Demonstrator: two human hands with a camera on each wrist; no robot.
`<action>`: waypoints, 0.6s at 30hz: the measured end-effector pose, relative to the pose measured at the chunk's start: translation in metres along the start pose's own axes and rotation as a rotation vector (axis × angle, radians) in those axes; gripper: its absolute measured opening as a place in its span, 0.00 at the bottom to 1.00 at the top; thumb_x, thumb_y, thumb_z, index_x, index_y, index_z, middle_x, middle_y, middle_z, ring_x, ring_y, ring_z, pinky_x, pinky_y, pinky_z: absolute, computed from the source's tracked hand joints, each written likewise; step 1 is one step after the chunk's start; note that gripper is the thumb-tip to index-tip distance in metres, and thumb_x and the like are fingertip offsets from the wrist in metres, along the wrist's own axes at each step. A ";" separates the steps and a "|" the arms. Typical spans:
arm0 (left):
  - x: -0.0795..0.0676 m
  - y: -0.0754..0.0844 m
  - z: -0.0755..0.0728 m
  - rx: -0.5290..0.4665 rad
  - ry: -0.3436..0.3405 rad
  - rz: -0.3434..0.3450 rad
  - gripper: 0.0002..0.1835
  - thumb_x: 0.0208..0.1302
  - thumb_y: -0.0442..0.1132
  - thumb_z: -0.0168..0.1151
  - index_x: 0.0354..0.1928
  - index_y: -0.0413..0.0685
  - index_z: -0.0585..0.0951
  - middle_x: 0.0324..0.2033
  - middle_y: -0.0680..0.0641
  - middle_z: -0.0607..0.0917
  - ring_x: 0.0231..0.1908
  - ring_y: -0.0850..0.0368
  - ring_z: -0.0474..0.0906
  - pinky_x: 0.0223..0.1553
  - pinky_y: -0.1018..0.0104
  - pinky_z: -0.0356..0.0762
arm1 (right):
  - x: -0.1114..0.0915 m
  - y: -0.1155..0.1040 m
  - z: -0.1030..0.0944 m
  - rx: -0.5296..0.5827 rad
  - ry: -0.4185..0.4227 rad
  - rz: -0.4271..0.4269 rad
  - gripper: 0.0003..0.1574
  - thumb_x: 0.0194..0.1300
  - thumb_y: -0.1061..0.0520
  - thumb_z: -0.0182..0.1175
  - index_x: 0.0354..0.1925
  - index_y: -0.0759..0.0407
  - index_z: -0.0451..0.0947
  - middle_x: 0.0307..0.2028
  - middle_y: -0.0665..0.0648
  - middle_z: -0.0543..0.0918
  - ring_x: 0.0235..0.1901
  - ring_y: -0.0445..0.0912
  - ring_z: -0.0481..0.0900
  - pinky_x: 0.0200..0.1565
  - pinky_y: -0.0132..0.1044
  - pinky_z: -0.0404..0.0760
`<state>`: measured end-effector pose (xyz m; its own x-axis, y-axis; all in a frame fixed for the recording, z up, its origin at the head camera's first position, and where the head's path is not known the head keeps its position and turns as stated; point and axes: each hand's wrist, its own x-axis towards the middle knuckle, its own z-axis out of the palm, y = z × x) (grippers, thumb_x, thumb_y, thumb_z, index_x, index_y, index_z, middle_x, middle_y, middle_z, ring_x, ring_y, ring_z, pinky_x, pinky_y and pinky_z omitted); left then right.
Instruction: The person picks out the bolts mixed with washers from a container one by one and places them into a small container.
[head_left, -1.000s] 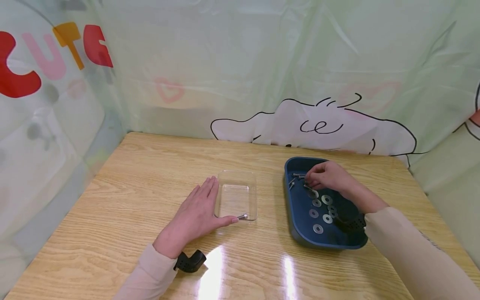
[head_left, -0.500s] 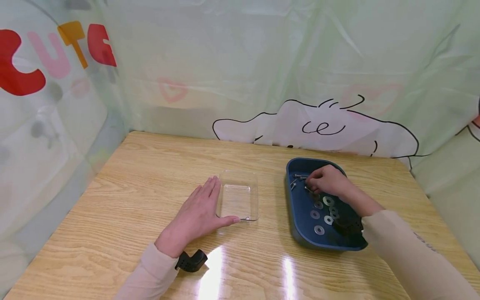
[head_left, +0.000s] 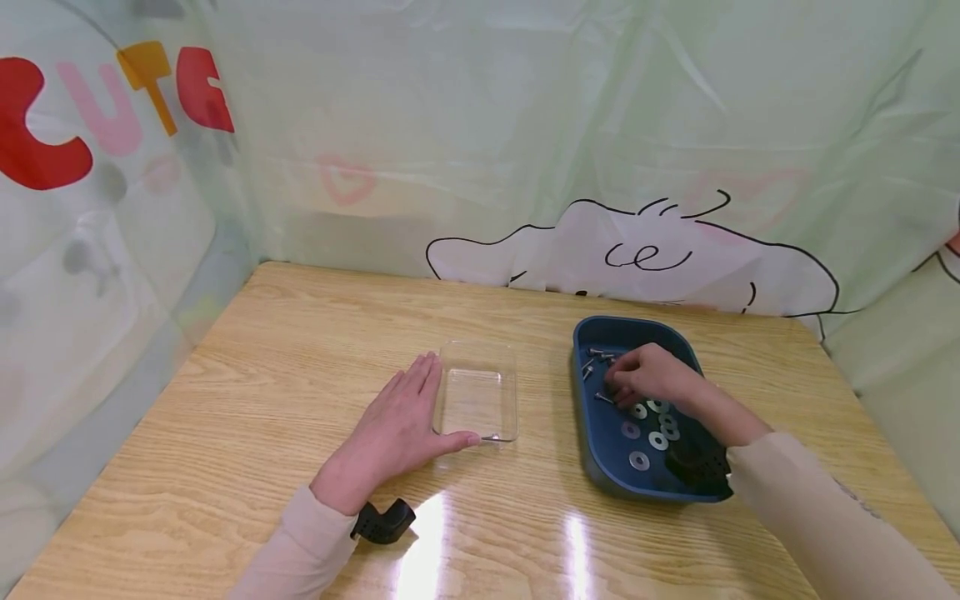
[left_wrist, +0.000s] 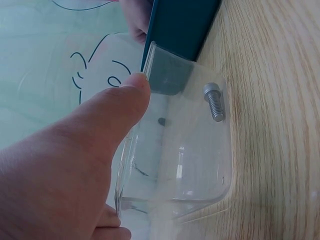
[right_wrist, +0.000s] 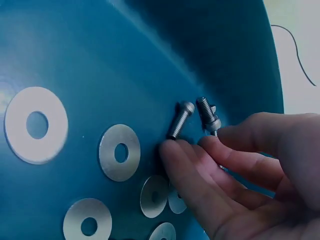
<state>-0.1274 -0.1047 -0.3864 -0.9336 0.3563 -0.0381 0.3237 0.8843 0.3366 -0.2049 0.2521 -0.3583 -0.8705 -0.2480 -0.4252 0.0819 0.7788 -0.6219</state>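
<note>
My left hand [head_left: 401,421] lies against the clear plastic box [head_left: 475,400]. Its fingers are straight along the left side and the thumb reaches the near rim. One socket head bolt [left_wrist: 214,101] lies inside the box in the left wrist view. My right hand [head_left: 651,373] is down in the blue tray [head_left: 583,425], fingers bent. At its fingertips lies a loose bolt [right_wrist: 181,120], its threaded end at or very near a fingertip. Another bolt [right_wrist: 207,114] is close by, near the tray wall. Whether the fingers pinch anything is hidden.
Several flat washers [head_left: 639,461] lie in the middle and near part of the tray. More bolts [head_left: 588,372] sit in its far left corner. Box and tray stand apart on the wooden table [head_left: 315,325], which has a printed curtain [head_left: 390,125] behind it.
My right hand has moved slightly toward the near end of the tray. The loose bolt at its fingertips has shifted left and nearer. My left hand has stayed at the box.
</note>
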 end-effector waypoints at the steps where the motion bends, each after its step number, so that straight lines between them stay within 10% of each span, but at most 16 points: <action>1: 0.000 0.000 0.000 0.000 -0.002 -0.001 0.62 0.57 0.77 0.55 0.78 0.38 0.47 0.78 0.40 0.50 0.78 0.46 0.46 0.78 0.49 0.49 | 0.000 0.001 0.000 0.016 -0.013 0.002 0.20 0.74 0.62 0.50 0.54 0.77 0.77 0.44 0.70 0.85 0.37 0.50 0.88 0.43 0.44 0.88; 18: 0.000 0.000 0.000 -0.005 -0.003 -0.001 0.62 0.57 0.77 0.54 0.78 0.38 0.47 0.78 0.40 0.49 0.78 0.46 0.46 0.78 0.49 0.48 | -0.006 -0.005 0.013 0.219 -0.119 0.035 0.24 0.75 0.63 0.45 0.59 0.80 0.71 0.47 0.69 0.83 0.39 0.47 0.87 0.46 0.42 0.88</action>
<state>-0.1273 -0.1050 -0.3864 -0.9336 0.3559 -0.0410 0.3217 0.8832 0.3414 -0.1936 0.2424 -0.3612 -0.8030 -0.2991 -0.5156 0.2257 0.6480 -0.7274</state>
